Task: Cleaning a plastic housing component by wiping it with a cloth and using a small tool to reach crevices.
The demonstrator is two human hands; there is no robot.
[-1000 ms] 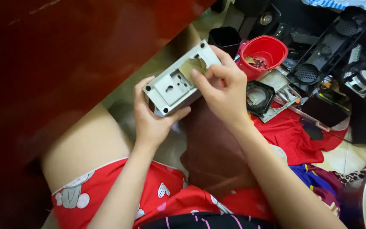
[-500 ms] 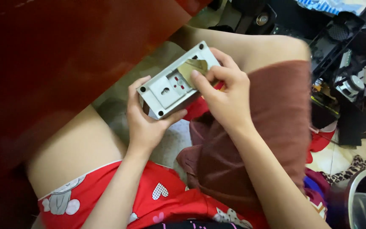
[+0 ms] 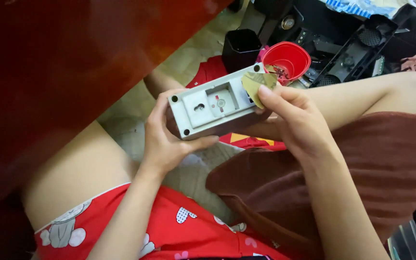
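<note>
A grey rectangular plastic box (image 3: 217, 103) with recessed panels and screw holes is held in front of me. My left hand (image 3: 164, 137) grips its left end from below and behind. My right hand (image 3: 294, 118) is at its right end, with thumb and fingers pinching a small tan sticker (image 3: 257, 85) that is partly lifted off the box's face. Both hands hover above my lap.
A red plastic cup (image 3: 287, 60) with small parts stands just behind the box. A black cup (image 3: 240, 48) and black plastic casings (image 3: 357, 43) lie on the floor beyond. A dark red wooden panel (image 3: 54, 72) fills the left. A brown cushion (image 3: 362, 183) rests on my right leg.
The view has shifted, bringing the red cup and black parts back into sight. The tan sticker is peeled further up from the box by my right hand.
</note>
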